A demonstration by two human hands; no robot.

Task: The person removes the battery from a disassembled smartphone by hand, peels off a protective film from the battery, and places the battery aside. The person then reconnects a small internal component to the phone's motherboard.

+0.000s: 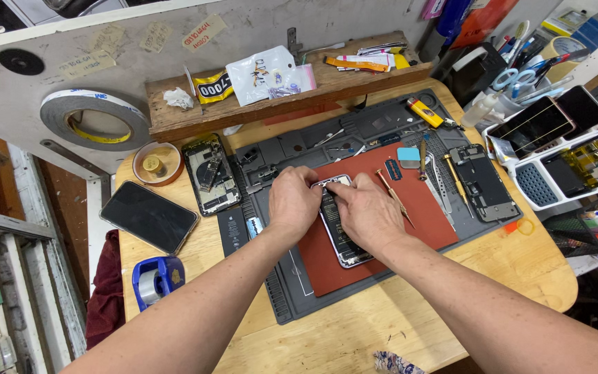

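Lying open on the red mat [423, 208] at the middle of the worktop [520, 270], the opened smartphone [340, 239] sits where both hands can reach it squarely, its insides facing up. The left hand [293, 201] is curled, fingertips pressing the upper left edge of the phone, apparently steadying it. The right hand [366, 211] is likewise half-closed, fingers pinched down on the phone's upper part; whether it grips a small tool or part I cannot tell. Screwdrivers [392, 194] and tweezers [441, 183] lie just beside, within easy reach.
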